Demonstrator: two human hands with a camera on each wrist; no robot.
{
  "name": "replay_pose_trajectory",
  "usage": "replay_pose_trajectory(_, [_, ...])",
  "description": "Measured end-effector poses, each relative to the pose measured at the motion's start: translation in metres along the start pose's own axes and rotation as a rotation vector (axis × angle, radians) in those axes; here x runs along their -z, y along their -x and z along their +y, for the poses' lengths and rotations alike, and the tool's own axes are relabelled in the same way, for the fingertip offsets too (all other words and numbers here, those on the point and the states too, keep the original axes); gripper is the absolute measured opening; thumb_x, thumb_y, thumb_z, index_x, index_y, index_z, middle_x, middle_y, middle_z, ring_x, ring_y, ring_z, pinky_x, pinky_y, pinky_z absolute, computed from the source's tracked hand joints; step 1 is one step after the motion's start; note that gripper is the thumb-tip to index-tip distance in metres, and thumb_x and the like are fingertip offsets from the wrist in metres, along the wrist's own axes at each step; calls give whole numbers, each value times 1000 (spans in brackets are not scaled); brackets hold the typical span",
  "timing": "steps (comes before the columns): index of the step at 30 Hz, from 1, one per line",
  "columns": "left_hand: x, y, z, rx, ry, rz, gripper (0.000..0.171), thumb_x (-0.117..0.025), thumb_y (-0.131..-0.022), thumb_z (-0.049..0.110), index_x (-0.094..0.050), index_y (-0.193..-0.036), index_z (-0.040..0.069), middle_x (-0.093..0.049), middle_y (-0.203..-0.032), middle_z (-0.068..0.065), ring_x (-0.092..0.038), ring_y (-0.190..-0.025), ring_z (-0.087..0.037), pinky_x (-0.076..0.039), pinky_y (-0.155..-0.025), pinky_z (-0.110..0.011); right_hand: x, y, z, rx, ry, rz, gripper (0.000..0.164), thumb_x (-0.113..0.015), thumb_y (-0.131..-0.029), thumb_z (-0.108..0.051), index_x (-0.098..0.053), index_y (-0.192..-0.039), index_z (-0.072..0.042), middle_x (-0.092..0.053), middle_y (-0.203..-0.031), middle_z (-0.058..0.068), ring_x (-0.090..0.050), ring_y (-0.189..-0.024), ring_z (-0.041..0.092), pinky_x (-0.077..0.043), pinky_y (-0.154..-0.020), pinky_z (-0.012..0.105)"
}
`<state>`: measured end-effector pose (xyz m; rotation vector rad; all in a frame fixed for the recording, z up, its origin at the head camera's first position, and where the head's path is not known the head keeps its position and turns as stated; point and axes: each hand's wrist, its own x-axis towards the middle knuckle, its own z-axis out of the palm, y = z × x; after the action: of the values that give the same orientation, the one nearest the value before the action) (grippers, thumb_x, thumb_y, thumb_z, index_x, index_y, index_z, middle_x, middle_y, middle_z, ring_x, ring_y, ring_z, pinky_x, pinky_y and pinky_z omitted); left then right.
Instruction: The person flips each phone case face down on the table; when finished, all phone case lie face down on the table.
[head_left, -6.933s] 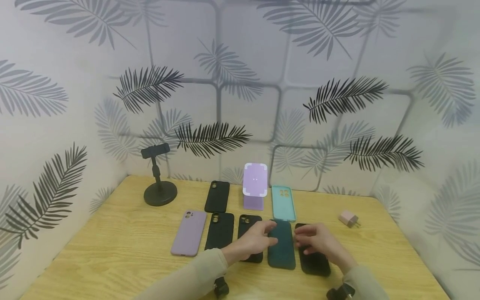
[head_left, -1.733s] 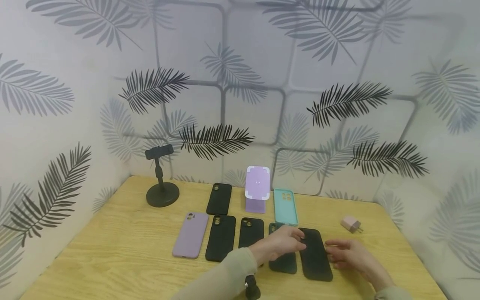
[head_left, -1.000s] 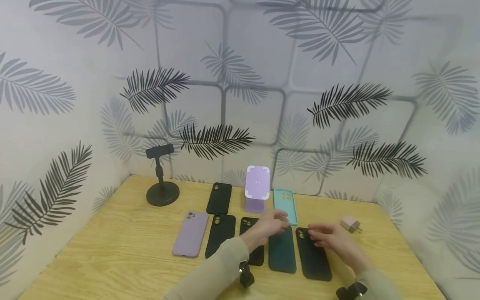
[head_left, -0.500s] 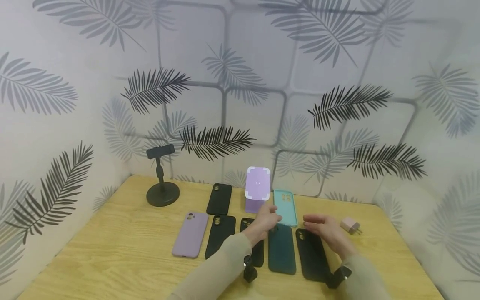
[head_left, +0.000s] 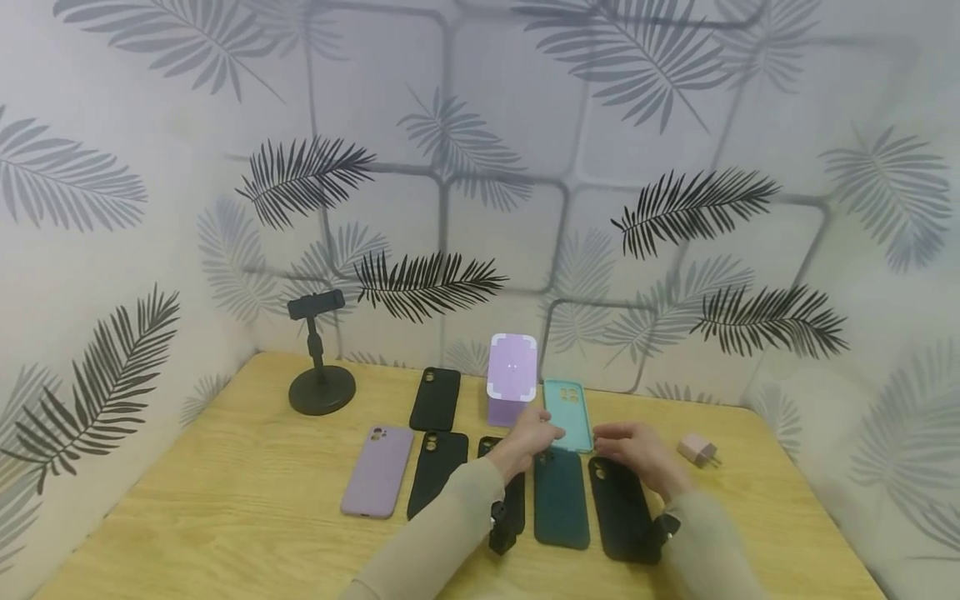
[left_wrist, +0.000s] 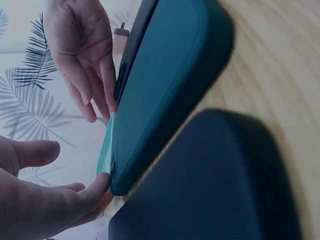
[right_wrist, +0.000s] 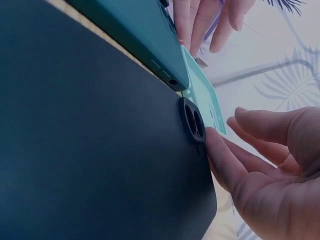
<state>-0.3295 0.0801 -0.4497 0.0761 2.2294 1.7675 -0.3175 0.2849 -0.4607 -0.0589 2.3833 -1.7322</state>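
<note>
A light turquoise phone case [head_left: 567,414] lies open side up near the back of the table, between my two hands. Beside its left edge my left hand [head_left: 527,435] has its fingers loosely extended, fingertips close to the case. My right hand [head_left: 639,454] reaches in from the other side, fingers nearly straight, close to the case's lower right corner. A dark teal case [head_left: 562,500] lies directly in front of it. Below my right hand is a black case [head_left: 622,510]; my left forearm partly covers another black case [head_left: 514,504]. Neither hand grips anything.
Left of my arms lie a black case [head_left: 437,471], a lilac case [head_left: 377,472] and a black case [head_left: 435,398] farther back. A lilac stand [head_left: 512,371] is behind my left hand. A black phone holder [head_left: 318,367] and a pink charger plug [head_left: 696,450] flank the group.
Both hands were beside the right-hand black case; they have since moved back and left to either side of the turquoise case. Over the last half second the right hand has come slightly nearer it.
</note>
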Motion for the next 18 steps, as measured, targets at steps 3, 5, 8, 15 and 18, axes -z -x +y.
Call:
replay_pose_trajectory(3, [0, -3, -1, -4, 50, -4, 51, -65, -93, 9, -47, -138, -7, -57, -130, -21, -60, -113, -34, -51, -98, -49, 0, -4, 2, -10, -61, -16, 43, -55, -97, 1, -44, -133, 22, -56, -130, 34, -66, -104, 18, -57, -91, 29])
replay_pose_trajectory(5, [1, -5, -1, -15, 104, -11, 50, -63, -93, 7, -46, -137, -10, -59, -124, -21, -64, -108, -33, -54, -94, -45, 1, -6, 2, -16, -98, -22, 44, -54, -97, 1, -42, -134, 22, -56, -129, 33, -66, -102, 16, -57, -90, 28])
replay_pose_trajectory(8, [0, -8, -2, -30, 183, -24, 47, -61, -94, 3, -45, -135, -13, -62, -118, -22, -67, -105, -32, -57, -90, -40, 2, -9, 2, -22, -104, -42, 46, -54, -98, -1, -40, -137, 20, -57, -128, 30, -66, -100, 13, -57, -89, 28])
replay_pose_trajectory(15, [0, -11, -2, -27, 233, -27, 53, -57, -98, 7, -37, -141, -16, -56, -127, -27, -64, -112, -34, -56, -93, -39, 1, -13, -4, -48, -58, -64, 46, -51, -101, -6, -41, -139, 16, -58, -129, 29, -67, -104, 18, -57, -92, 32])
replay_pose_trajectory(18, [0, -12, -1, -18, 243, -36, 54, -57, -99, 10, -36, -142, -15, -53, -134, -28, -61, -118, -34, -54, -97, -41, 0, -14, -8, -49, 7, -63, 46, -51, -102, -11, -42, -139, 15, -56, -133, 29, -66, -108, 21, -55, -96, 37])
